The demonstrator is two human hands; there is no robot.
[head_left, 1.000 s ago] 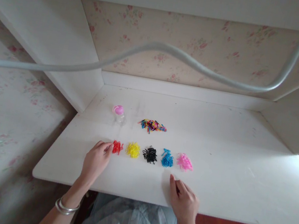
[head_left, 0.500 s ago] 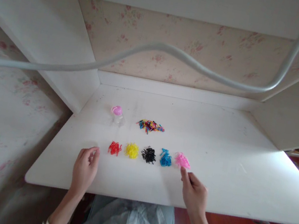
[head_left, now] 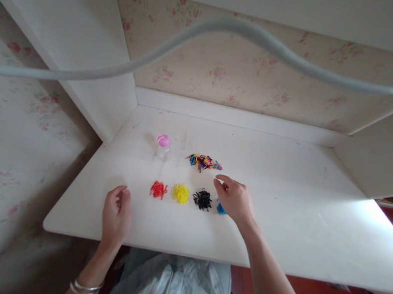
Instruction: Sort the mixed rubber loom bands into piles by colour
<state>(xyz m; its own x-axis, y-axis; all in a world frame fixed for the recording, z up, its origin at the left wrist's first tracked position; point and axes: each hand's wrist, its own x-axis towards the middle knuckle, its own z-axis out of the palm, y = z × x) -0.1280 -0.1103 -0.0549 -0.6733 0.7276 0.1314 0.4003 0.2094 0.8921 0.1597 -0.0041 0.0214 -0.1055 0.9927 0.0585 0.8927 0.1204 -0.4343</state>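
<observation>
On the white desk [head_left: 283,218] lies a mixed pile of coloured rubber bands [head_left: 204,162]. In front of it sit sorted heaps: red [head_left: 158,189], yellow [head_left: 181,193], black [head_left: 203,199] and blue [head_left: 221,209]. My right hand [head_left: 233,198] hovers over the blue heap, hiding most of it and the pink heap, its fingers loosely curled and pointing towards the mixed pile, nothing seen in them. My left hand [head_left: 116,213] rests near the front edge, left of the red heap, fingers loosely curled, holding nothing visible.
A small clear bottle with a pink cap [head_left: 163,145] stands left of the mixed pile. White side panels wall in the desk left and right. A grey cable [head_left: 240,30] hangs across the top of the view. My lap shows below the front edge.
My right hand moved forward and left from the front edge, past the pink heap, to above the blue heap. My left hand drew back from the red heap towards the edge.
</observation>
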